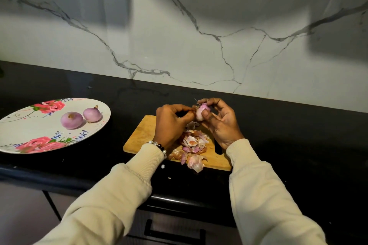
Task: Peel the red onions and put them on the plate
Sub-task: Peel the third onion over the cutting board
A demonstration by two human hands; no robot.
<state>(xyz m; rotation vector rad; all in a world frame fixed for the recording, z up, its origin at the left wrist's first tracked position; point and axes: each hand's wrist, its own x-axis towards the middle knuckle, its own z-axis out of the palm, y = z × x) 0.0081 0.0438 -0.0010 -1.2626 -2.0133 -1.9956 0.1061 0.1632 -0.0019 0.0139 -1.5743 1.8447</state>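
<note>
Cream sleeves (pixel 127 181) aside, the red onion (pixel 201 112) is pinched by both hands' fingers (pixel 207 114) and could be dropped onto the peel-strewn cutting board (pixel 139 137).

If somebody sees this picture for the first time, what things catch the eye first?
First, the right hand and left hand holding a small pale-purple onion above the wooden cutting board, with a heap of pink onion skins on it. Left of that, two peeled onions lie on the rose-patterned plate.
</note>
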